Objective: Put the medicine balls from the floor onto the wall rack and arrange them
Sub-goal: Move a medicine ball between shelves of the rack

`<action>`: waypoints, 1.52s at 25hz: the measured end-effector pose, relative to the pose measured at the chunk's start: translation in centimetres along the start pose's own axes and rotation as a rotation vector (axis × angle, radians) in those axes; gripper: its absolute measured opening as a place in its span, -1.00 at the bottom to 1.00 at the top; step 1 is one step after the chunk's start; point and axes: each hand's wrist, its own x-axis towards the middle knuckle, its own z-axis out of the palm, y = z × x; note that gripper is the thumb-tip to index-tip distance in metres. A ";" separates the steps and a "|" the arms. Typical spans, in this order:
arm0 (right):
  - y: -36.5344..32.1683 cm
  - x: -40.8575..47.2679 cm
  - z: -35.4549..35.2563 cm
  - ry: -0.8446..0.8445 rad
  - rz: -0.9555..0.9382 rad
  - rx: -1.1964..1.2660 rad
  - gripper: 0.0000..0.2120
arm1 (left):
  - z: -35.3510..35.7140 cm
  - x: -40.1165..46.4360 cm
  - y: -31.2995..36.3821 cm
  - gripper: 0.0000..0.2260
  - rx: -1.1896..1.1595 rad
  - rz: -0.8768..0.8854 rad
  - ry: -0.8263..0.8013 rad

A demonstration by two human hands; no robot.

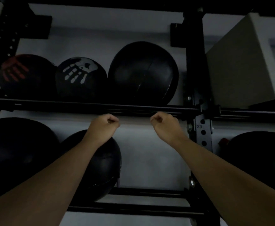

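Three black medicine balls rest on the upper rail (84, 106) of the black wall rack: one with a red handprint (26, 75) at the left, one with a white handprint (80, 77) in the middle, and a large plain one (143, 72) at the right. On the lower rail (141, 207) sit a big ball (17, 154) at the left and a smaller one (105, 165) beside it. My left hand (105, 125) and my right hand (163, 123) are raised just below the upper rail, both curled into loose fists, holding nothing and touching no ball.
A black perforated upright (202, 132) marked 23 stands right of my right hand. Beyond it are another dark ball (257, 152) and a pale box (246, 62) higher up. A second upright (4, 36) stands at the far left. The lower rail right of the smaller ball holds nothing.
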 end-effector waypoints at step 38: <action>0.6 23.6 -4.7 0.393 -0.235 0.443 -0.08 | 1.5 22.8 6.8 0.03 -0.365 0.413 0.302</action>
